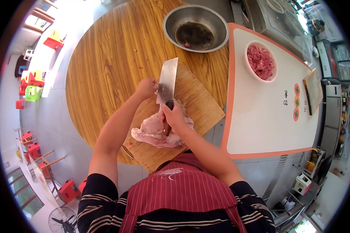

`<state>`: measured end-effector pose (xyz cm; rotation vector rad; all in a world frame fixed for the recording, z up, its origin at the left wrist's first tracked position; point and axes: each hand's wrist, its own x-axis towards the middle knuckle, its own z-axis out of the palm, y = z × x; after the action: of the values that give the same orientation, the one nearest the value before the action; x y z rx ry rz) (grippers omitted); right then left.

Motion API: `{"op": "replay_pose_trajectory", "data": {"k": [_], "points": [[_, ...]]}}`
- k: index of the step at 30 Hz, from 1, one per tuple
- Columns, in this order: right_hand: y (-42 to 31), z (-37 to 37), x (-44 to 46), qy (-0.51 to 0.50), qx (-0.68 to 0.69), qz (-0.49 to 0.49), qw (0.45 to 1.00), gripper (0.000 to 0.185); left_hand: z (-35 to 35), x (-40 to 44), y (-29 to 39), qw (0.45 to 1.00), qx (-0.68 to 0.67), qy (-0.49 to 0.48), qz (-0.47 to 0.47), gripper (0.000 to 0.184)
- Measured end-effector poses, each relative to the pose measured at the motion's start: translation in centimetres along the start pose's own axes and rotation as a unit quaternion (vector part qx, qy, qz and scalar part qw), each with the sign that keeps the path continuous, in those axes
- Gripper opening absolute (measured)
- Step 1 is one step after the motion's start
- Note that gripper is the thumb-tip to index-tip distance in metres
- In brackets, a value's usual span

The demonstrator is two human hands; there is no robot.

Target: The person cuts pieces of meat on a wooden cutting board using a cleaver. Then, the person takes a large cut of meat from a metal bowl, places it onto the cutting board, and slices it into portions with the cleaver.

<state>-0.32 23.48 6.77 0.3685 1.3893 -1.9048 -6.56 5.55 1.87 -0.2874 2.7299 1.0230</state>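
My right hand [175, 117] is wrapped round the dark handle of a cleaver [168, 75], its broad blade pointing away from me. Under it, a large piece of raw meat [151, 130] with pale fat lies on a wooden cutting board [200, 105]. My left hand [146, 88] is closed at the far, narrow end of the meat, just left of the blade. A pale bit shows at its fingertips; the blade and fingers hide most of what it grips. Small meat scraps cling to the blade.
The board sits on a round wooden table [101, 73] dotted with scraps. A steel basin [196, 29] with dark liquid stands at the far edge. On the white table [260, 116] to the right are a bowl [275, 73] of cut meat and another board [313, 91].
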Motion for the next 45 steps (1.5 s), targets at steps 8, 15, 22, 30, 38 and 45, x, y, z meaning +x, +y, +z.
{"op": "replay_pose_trajectory", "data": {"k": [8,15,22,30,38,45], "points": [[3.2,0.9,-2.8,-0.002,-0.103,-0.016,0.995,0.019,-0.1,-0.4,-1.6,1.0,0.004,0.008,-0.019,0.016],[-0.5,2.1,0.4,-0.015,-0.093,-0.054,0.994,0.019,-1.0,0.4,-2.0,0.998,-0.024,0.052,-0.031,0.015],[3.7,1.6,-1.8,-0.027,-0.174,-0.033,0.984,0.018,-0.8,-0.6,-1.7,0.988,-0.127,0.018,-0.082,0.015],[0.0,3.0,3.4,-0.021,-0.052,-0.063,0.996,0.018,-3.9,0.8,-2.2,0.956,-0.264,0.091,-0.086,0.018],[-1.1,0.2,-2.0,0.027,-0.038,-0.066,0.997,0.018,-5.8,-0.5,-3.1,0.888,-0.422,0.123,-0.136,0.013],[0.5,2.4,-3.5,-0.058,-0.085,-0.008,0.995,0.015,-5.9,-0.9,-3.4,0.859,-0.471,0.142,-0.141,0.011]]}}
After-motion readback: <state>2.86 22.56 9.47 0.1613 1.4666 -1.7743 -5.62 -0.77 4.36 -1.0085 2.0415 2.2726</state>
